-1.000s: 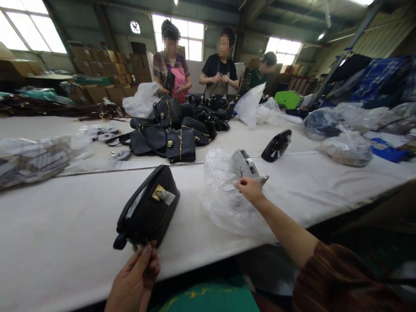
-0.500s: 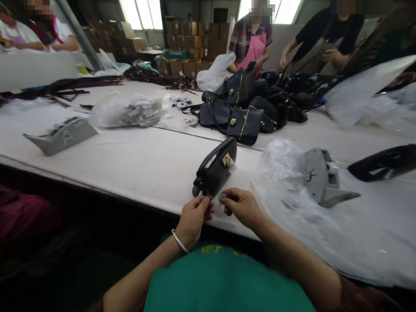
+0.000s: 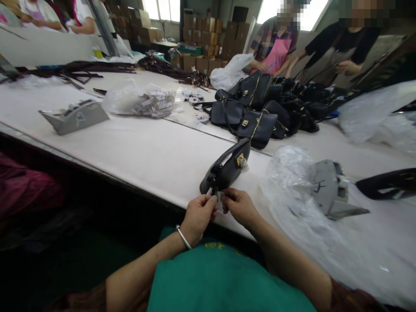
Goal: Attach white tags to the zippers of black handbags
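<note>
A black handbag [image 3: 229, 169] with a gold clasp rests tilted on the white table, right in front of me. At its near end, my left hand [image 3: 200, 216] pinches a small piece at the side of the bag, perhaps its zipper pull; the fingers hide most of it. My right hand [image 3: 238, 207] is closed in a pinch just beside it, close to the bag's lower edge. Something small and pale shows between the two sets of fingertips, too small to name.
Grey tape dispensers stand at left [image 3: 76, 116] and right [image 3: 331, 188]. Clear plastic wrap [image 3: 292, 173] lies right of the bag. Beyond are a pile of black handbags [image 3: 260, 125], a plastic bag of papers [image 3: 146, 102] and dark straps [image 3: 175, 71]. Several people work across the table.
My view has shifted, so the scene sits differently. My right hand's fingertips have come closer to my left hand's at the bag's near end.
</note>
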{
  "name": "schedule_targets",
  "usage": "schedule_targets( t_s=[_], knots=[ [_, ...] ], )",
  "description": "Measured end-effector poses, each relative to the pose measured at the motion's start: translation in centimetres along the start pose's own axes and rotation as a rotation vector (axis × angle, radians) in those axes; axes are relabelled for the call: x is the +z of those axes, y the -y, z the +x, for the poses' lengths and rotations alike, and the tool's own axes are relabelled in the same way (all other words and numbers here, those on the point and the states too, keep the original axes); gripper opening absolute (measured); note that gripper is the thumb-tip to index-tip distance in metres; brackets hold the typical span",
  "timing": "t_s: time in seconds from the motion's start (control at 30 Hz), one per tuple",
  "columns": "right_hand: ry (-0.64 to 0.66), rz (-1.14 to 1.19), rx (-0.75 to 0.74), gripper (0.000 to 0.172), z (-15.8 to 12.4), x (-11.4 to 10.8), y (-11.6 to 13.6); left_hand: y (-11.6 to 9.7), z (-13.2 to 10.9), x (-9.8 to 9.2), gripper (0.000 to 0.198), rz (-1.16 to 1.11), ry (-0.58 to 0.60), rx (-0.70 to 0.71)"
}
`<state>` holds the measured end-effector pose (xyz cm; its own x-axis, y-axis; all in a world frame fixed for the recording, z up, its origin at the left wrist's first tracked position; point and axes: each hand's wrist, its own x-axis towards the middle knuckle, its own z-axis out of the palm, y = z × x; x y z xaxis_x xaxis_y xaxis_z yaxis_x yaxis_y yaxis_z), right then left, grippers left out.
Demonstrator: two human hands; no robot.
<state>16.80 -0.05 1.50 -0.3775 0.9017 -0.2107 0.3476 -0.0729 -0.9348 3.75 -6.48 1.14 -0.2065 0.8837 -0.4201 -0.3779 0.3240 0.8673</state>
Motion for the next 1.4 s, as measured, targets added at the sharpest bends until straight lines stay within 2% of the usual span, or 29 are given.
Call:
schedule_targets(
  t_s=[0.2, 0.33, 0.5, 0.6, 0.87, 1.13, 1.4],
  knots=[
    [-0.048, -0.269, -0.106, 0.022, -0.1, 0.2, 0.5, 0.1, -0.4, -0.1, 0.036, 0.086, -0.009, 0.045],
    [-0.049, -0.124, -0.072, 0.021, 0.2, 0.8, 0.5, 0.3, -0.4, -0.5, 0.036, 0.115, -0.023, 0.068],
    [-0.046, 0.126, 0.035, 0.024, 0.3, 1.5, 0.0, 0.7, 0.0, -1.1, 0.038, 0.206, -0.166, 0.160],
    [-0.044, 0.190, 0.063, 0.026, 0.2, 1.6, 0.2, 0.6, 0.1, -1.0, 0.035, 0.199, -0.131, 0.176],
    [-0.045, 0.192, 0.076, 0.028, 0.0, 1.4, 0.5, -0.4, 0.0, -0.6, 0.020, 0.398, -0.159, 0.365],
    [-0.106, 0.146, 0.111, 0.027, 0.0, 1.2, 0.7, -0.9, 0.1, -0.2, 0.018, 0.481, -0.201, 0.445],
    [-0.078, 0.164, 0.056, 0.029, 0.3, 0.8, 0.8, -0.5, 0.2, -0.1, 0.013, 0.596, -0.231, 0.553]
  ],
)
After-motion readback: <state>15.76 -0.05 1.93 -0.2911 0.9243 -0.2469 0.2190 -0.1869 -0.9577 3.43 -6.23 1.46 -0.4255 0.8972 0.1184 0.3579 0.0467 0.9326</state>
